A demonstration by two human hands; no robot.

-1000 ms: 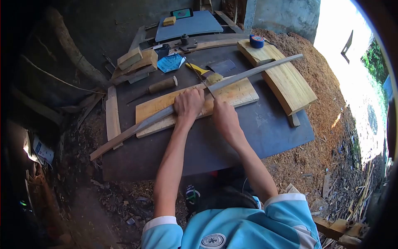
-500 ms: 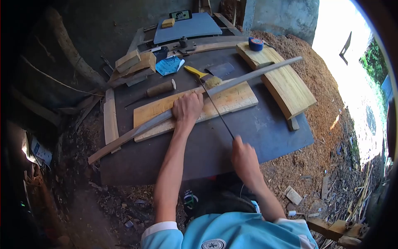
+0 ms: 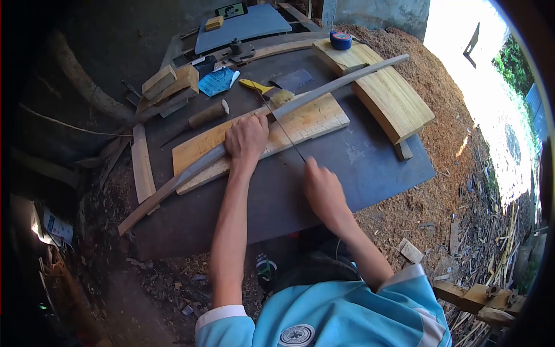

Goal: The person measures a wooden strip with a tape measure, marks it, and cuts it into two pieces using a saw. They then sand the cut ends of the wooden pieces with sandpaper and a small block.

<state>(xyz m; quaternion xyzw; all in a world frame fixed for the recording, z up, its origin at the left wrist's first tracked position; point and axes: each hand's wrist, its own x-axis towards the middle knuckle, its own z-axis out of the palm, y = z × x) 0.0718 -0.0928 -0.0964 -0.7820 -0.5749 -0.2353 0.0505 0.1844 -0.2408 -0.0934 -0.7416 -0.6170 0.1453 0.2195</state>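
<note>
My left hand [image 3: 247, 137] is closed over a long, narrow wooden strip [image 3: 324, 88], pressing it against a flat board [image 3: 315, 124] on the table. The strip lies slantwise and sticks out past both ends of the board. My right hand [image 3: 326, 194] grips a handsaw [image 3: 292, 142], its thin blade seen edge-on and its handle hidden in my fist. Just right of my left hand, the blade crosses the strip. Behind the strip lies a yellow-handled brush [image 3: 257, 87], its bristles close to the wood.
A thick plank [image 3: 384, 95] carries a blue tape roll [image 3: 340, 40] at the right. On the left are a wooden-handled pointed tool [image 3: 205, 115], blue sandpaper [image 3: 217, 81] and stacked wood blocks [image 3: 167, 87]. A phone [image 3: 231, 10] stands at the back. Sawdust [image 3: 428, 69] surrounds the table's right side.
My right hand has pushed the saw forward, so my fist is nearer the strip. My left hand keeps its hold on the strip. The whole view has shifted slightly.
</note>
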